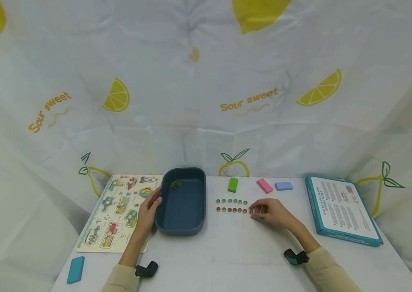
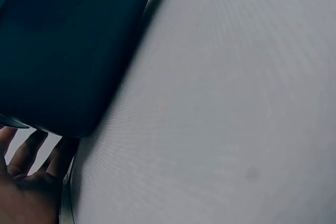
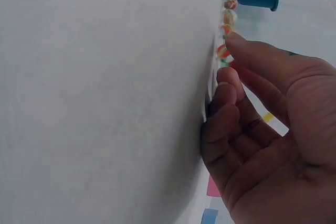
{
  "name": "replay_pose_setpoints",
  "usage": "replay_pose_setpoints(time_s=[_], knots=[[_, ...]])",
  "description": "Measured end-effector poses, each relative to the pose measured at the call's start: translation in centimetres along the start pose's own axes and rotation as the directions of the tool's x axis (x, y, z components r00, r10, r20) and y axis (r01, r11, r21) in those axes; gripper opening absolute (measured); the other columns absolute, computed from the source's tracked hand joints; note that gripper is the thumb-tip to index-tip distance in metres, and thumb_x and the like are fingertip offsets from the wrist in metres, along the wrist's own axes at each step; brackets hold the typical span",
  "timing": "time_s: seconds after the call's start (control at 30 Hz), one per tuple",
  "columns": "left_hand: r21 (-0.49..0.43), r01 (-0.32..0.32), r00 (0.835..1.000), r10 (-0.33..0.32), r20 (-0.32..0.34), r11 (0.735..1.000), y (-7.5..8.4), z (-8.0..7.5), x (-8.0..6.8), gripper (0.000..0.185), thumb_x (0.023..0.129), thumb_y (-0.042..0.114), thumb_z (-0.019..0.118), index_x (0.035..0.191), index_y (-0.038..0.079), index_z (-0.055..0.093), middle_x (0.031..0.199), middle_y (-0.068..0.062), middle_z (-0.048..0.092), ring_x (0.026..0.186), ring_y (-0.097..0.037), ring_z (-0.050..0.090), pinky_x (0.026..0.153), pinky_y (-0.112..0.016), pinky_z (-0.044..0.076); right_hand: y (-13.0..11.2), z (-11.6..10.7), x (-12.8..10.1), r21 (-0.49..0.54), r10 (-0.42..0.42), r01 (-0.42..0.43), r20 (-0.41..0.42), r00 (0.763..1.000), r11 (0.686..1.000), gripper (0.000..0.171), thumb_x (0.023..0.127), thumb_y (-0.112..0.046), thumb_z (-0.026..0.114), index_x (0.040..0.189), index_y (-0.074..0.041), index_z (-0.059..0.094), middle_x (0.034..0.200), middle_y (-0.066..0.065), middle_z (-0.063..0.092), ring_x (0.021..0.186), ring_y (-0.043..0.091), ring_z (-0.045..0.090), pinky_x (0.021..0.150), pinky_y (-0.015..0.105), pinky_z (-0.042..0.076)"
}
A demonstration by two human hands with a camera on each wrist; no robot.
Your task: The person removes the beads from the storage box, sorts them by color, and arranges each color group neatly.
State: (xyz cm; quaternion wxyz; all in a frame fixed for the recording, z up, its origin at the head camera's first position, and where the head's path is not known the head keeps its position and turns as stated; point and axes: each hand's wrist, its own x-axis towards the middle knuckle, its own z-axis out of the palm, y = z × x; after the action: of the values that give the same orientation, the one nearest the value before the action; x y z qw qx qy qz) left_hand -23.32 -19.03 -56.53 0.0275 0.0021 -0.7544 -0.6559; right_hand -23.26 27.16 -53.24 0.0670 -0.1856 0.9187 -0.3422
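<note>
A: Starting at the left, what is the exposure?

B: The wooden puzzle board (image 1: 118, 211) lies flat at the table's left edge, and a teal block (image 1: 76, 269) sits near the front corner. Neither is touched. The left hand (image 1: 148, 211) rests against the left wall of the blue tray (image 1: 184, 227), fingers fairly straight and curled round nothing. The tray looks like smooth moulded plastic, an oblong with rounded corners, on a slick white table (image 1: 228, 251). In my judgement, a sideways push could slide it into the marble rows just to its right.

A: And the tray's contents?

B: A small cluster of marbles (image 1: 176, 185) lies at the far end. Round glass rolls freely, so any tilt would likely scatter it.

A: The working area?

B: Two short rows of marbles (image 1: 231, 205) stand between the tray and the right hand (image 1: 268, 213). Far row greenish, near row reddish orange. The right hand's fingertips (image 3: 231, 43) are curled close together at the right end of the near row; the wrist view shows a striped marble (image 3: 223, 51) at them. Whether it is pinched or only touched, I cannot tell.

A: Main risk?

B: Probably a glancing fingertip: one nudged sphere strikes its neighbour and the row breaks.

A: Further right?

B: Green (image 1: 232, 184), pink (image 1: 264, 185) and blue (image 1: 284, 185) rectangular blocks, then a flat teal-edged cardboard box (image 1: 344, 209), well apart.
</note>
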Motion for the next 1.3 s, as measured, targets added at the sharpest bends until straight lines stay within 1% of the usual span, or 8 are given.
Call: replay_pose_setpoints(time_s=[0.17, 0.3, 0.53, 0.73, 0.83, 0.93, 1.07, 1.3], knots=[[0.012, -0.004, 1.0, 0.004, 0.001, 1.0, -0.1, 0.0, 0.0, 0.049, 0.111, 0.03, 0.056, 0.159, 0.021, 0.049, 0.168, -0.007, 0.047, 0.159, -0.029, 0.04, 0.104, 0.002, 0.039, -0.8, -0.6, 0.5, 0.048, 0.013, -0.012, -0.035, 0.999, 0.999, 0.018, 0.094, -0.014, 0.08, 0.111, -0.008, 0.079, 0.087, -0.002, 0.068, 0.078, 0.008, 0.058, 0.063, 0.018, 0.05], [0.023, -0.008, 1.0, 0.008, -0.002, 1.0, -0.1, 0.0, 0.0, 0.05, 0.111, 0.033, 0.057, 0.158, 0.021, 0.05, 0.168, -0.007, 0.047, 0.158, -0.029, 0.041, 0.105, 0.001, 0.04, -4.2, -1.0, 2.5, 0.151, -0.005, 0.017, -0.08, 0.997, 0.988, 0.021, 0.098, -0.018, 0.076, 0.115, -0.005, 0.078, 0.092, 0.005, 0.071, 0.079, 0.014, 0.062, 0.061, 0.021, 0.053], [0.006, -0.014, 1.0, 0.014, -0.007, 1.0, -0.4, 0.1, 0.2, 0.05, 0.11, 0.03, 0.058, 0.158, 0.018, 0.051, 0.168, -0.009, 0.046, 0.158, -0.031, 0.041, 0.105, 0.0, 0.041, -12.1, 0.4, 9.0, 0.363, -0.12, 0.117, -0.016, 0.993, 0.925, 0.03, 0.101, -0.022, 0.073, 0.126, -0.005, 0.074, 0.103, 0.019, 0.073, 0.086, 0.038, 0.067, 0.066, 0.028, 0.059], [-0.018, 0.002, 1.0, -0.002, -0.005, 1.0, -0.5, 0.4, 0.0, 0.049, 0.11, 0.028, 0.059, 0.158, 0.019, 0.051, 0.167, -0.007, 0.047, 0.158, -0.029, 0.042, 0.106, -0.001, 0.042, -16.1, 4.7, 15.0, 0.393, -0.159, 0.128, 0.048, 0.986, 0.911, 0.032, 0.102, -0.021, 0.072, 0.127, -0.002, 0.074, 0.102, 0.019, 0.077, 0.08, 0.027, 0.069, 0.074, 0.042, 0.063], [-0.016, -0.01, 1.0, 0.01, 0.006, 1.0, -0.4, 0.5, 0.0, 0.049, 0.111, 0.029, 0.058, 0.158, 0.019, 0.051, 0.167, -0.008, 0.048, 0.157, -0.03, 0.043, 0.106, -0.001, 0.042, -16.9, 6.9, 17.0, 0.379, -0.145, 0.099, 0.095, 0.985, 0.92, 0.031, 0.1, -0.019, 0.074, 0.126, -0.002, 0.074, 0.102, 0.023, 0.077, 0.08, 0.028, 0.071, 0.077, 0.047, 0.064], [-0.009, -0.02, 0.999, 0.02, 0.026, 1.0, -0.4, 0.5, 0.0, 0.05, 0.111, 0.03, 0.056, 0.159, 0.017, 0.05, 0.168, -0.009, 0.046, 0.157, -0.03, 0.043, 0.106, -0.001, 0.042, -17.1, 8.8, 18.3, 0.315, -0.123, 0.075, 0.136, 0.983, 0.946, 0.028, 0.097, -0.017, 0.077, 0.122, -0.004, 0.077, 0.1, 0.023, 0.079, 0.075, 0.027, 0.071, 0.068, 0.035, 0.062], [-0.01, -0.01, 1.0, 0.01, 0.021, 1.0, -0.3, 0.3, -0.1, 0.049, 0.111, 0.03, 0.056, 0.158, 0.019, 0.05, 0.168, -0.007, 0.046, 0.157, -0.028, 0.043, 0.105, 0.0, 0.042, -16.9, 10.9, 19.2, 0.198, -0.108, 0.075, 0.161, 0.981, 0.977, 0.022, 0.093, -0.014, 0.081, 0.115, -0.008, 0.08, 0.093, 0.014, 0.081, 0.063, 0.012, 0.065, 0.056, 0.02, 0.052], [-0.029, -0.018, 1.0, 0.018, 0.023, 0.999, -0.3, 0.1, 0.1, 0.048, 0.111, 0.03, 0.056, 0.158, 0.021, 0.05, 0.169, -0.004, 0.045, 0.157, -0.022, 0.042, 0.108, 0.0, 0.04, -17.3, 13.4, 19.9, 0.037, -0.096, 0.092, 0.134, 0.986, 0.995, 0.015, 0.09, -0.014, 0.085, 0.105, -0.011, 0.083, 0.081, 0.004, 0.077, 0.06, 0.003, 0.056, 0.056, 0.015, 0.045]])
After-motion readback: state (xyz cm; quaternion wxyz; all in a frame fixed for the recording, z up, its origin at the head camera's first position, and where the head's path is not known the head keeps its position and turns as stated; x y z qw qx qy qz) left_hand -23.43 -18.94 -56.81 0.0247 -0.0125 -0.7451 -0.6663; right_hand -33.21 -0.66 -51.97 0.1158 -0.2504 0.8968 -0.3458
